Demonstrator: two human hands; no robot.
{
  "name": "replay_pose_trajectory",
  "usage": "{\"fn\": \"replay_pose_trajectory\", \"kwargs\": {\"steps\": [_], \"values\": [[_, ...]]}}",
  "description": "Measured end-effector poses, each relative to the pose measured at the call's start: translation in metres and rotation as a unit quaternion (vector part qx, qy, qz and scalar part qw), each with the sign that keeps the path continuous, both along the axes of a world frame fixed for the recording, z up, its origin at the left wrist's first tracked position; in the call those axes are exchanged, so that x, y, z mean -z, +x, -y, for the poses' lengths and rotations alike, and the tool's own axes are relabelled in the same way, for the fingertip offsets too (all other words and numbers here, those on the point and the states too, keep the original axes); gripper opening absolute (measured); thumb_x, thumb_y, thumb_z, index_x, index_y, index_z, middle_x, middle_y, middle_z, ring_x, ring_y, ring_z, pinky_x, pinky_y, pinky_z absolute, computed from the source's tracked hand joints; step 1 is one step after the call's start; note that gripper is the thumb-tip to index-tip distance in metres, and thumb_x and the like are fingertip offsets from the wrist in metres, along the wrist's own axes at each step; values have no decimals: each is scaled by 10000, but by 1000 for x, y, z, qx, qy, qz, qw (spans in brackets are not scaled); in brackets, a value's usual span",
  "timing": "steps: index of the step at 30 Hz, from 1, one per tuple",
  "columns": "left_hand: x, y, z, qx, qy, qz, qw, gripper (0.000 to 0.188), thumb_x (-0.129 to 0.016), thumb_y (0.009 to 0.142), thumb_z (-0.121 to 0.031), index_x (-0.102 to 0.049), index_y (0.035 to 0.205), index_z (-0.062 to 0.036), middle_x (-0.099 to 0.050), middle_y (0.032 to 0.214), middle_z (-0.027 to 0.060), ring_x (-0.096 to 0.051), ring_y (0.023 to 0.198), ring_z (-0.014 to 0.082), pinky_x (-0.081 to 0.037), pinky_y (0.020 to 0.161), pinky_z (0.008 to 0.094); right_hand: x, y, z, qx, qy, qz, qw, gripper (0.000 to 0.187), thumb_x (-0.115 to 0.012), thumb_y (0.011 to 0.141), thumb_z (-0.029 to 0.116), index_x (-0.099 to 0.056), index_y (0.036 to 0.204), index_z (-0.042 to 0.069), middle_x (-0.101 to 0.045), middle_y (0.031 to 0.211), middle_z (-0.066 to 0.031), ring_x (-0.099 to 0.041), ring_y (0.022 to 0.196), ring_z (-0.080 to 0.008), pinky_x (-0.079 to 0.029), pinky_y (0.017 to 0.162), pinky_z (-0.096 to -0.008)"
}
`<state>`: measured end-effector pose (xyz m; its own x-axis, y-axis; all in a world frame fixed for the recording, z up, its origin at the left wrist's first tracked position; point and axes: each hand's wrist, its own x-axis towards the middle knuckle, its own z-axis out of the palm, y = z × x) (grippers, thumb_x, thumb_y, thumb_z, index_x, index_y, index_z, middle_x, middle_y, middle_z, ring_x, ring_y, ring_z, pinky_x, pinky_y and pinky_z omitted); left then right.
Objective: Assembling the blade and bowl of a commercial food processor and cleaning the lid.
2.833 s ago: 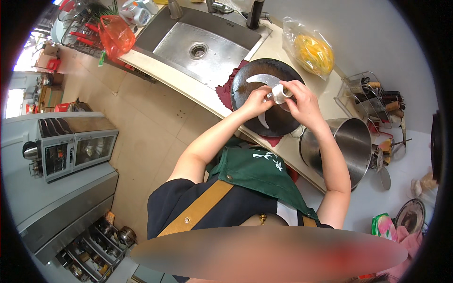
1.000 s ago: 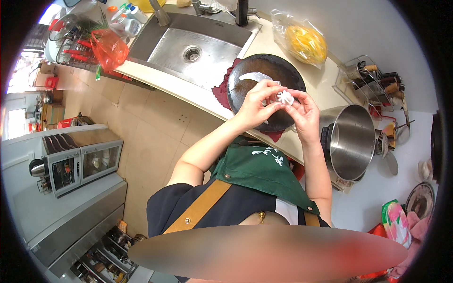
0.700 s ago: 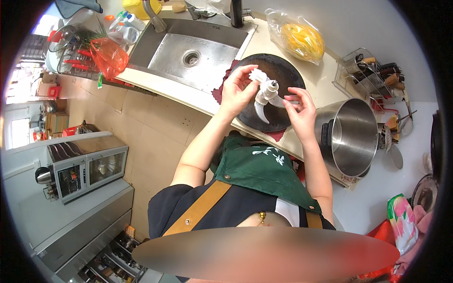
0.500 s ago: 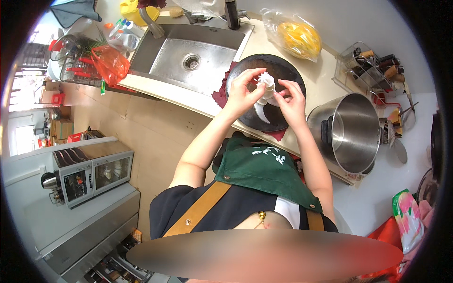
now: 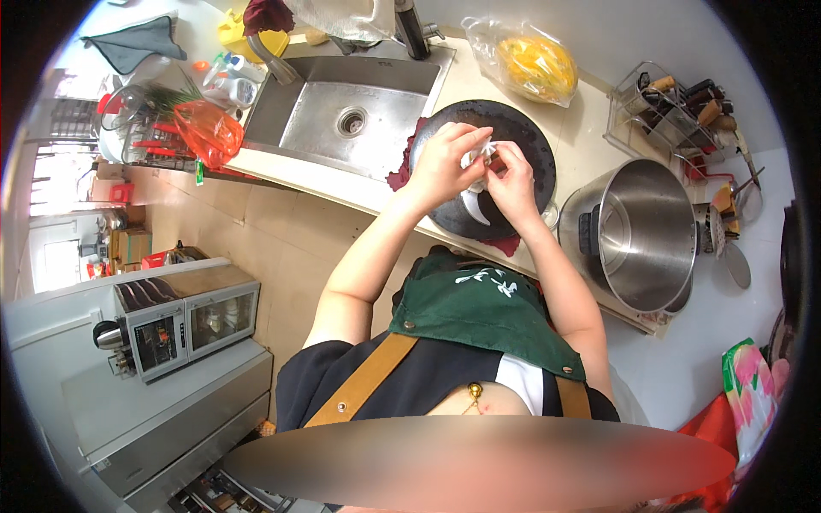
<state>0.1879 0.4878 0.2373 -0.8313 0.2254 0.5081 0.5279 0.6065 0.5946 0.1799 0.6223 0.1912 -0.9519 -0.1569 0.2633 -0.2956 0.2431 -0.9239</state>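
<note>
Two hands (image 5: pixel 443 168) (image 5: pixel 513 190), one bladed piece (image 5: pixel 474 208), one sink (image 5: pixel 312 115) appear.

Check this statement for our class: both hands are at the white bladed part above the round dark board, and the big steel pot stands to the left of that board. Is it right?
Not quite: the head view shows the big steel pot to the right of the round dark board. Both hands are indeed at the white bladed part.

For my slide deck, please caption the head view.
Left hand and right hand hold a curved-bladed white part over a round dark board.
</note>
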Motion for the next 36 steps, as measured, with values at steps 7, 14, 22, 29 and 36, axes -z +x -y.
{"fn": "replay_pose_trajectory", "kwargs": {"steps": [7, 14, 22, 29, 36], "values": [[16, -5, 11, 15, 574, 271, 772, 307, -557, 738, -70, -484, 1022, 22, -560, 916, 126, -555, 762, 169, -445, 717, 264, -1, -1, -1, -18, -14, 11, 1000, 241, -630, 634, 55, -569, 863, 11, -536, 830, -75, -522, 571, -125, -433, 521, -230], [31, -2, 23, 96, 770, 374, 508, 315, -508, 787, -166, -462, 1022, 39, -534, 974, 169, -536, 775, 187, -451, 711, 289, 0, -1, -3, -15, 4, 4, 1000, 253, -649, 626, 87, -578, 861, 26, -536, 825, -65, -497, 565, -121, -431, 541, -234], [5, 12, 9, 93, 695, 356, 617, 303, -536, 766, -117, -471, 1019, 35, -539, 964, 155, -536, 806, 189, -444, 711, 282, -47, 18, -11, 19, -14, -35, 999, 391, -658, 620, 58, -535, 991, 51, -512, 914, -81, -516, 607, -132, -440, 512, -227], [-7, 40, -58, 118, 567, 360, 731, 347, -540, 757, -30, -456, 1087, 34, -536, 998, 99, -522, 873, 144, -418, 765, 259, -78, 38, -69, -12, 54, -221, 974, 312, -629, 632, 25, -537, 929, 0, -516, 856, -114, -556, 706, -225, -463, 605, -292], [-2, 43, -70, 159, 441, 381, 797, 348, -486, 798, -54, -425, 1133, 16, -511, 1070, 161, -528, 855, 136, -423, 733, 249, -86, 35, -196, 45, 185, 20, 981, 342, -579, 681, 15, -526, 1018, 32, -519, 857, -68, -533, 714, -131, -472, 619, -237]]}}
